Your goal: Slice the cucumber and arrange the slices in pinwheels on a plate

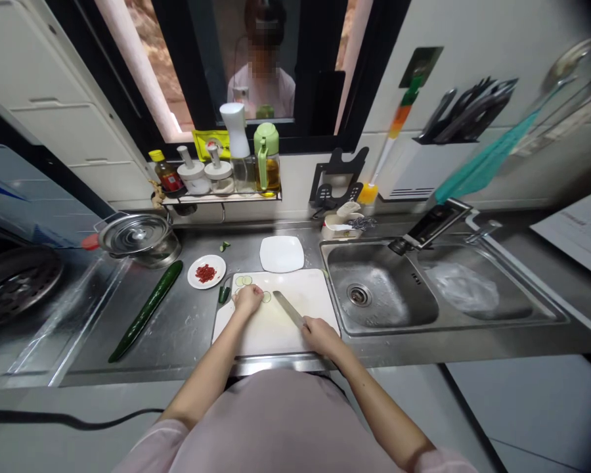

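Observation:
A white cutting board point(285, 335) lies on the steel counter in front of me. My right hand point(322, 337) is closed around the handle of a kitchen knife point(288, 307), whose blade rests low over the board, pointing away to the left. On the board's left half, my left hand point(249, 300) has its fingers pinched together at the edge of a thin cucumber slice point(266, 297). More cucumber slices point(247, 280) lie at the board's upper left corner, some partly hidden by that hand. Short dark green cucumber pieces point(223, 294) sit at the board's left edge.
Left of the board are a plate of chopped red pieces point(205, 273), a whole cucumber point(146, 310) and a lidded pot point(142, 240). A white plate point(282, 253) stands behind the board. To the right is a double sink point(389, 289). Seasoning bottles point(266, 157) line a shelf.

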`<act>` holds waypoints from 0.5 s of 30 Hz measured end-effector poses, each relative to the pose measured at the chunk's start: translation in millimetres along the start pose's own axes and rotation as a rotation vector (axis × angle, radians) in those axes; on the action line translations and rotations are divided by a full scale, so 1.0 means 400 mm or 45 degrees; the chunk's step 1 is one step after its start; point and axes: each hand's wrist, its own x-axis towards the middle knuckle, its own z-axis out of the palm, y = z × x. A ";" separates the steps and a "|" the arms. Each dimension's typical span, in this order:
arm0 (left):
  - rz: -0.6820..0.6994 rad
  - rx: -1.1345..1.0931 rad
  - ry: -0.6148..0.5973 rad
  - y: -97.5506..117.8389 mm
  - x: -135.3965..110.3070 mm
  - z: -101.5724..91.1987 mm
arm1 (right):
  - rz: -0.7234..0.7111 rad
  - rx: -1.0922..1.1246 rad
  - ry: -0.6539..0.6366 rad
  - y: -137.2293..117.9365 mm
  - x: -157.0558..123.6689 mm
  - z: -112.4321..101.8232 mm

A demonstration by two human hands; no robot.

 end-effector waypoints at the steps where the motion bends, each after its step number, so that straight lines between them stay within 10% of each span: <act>1: 0.015 0.040 0.017 -0.002 0.001 0.002 | -0.002 -0.015 -0.004 -0.003 -0.001 -0.002; 15: 0.046 0.174 0.102 -0.010 0.030 0.016 | -0.029 -0.110 -0.051 -0.031 0.003 0.000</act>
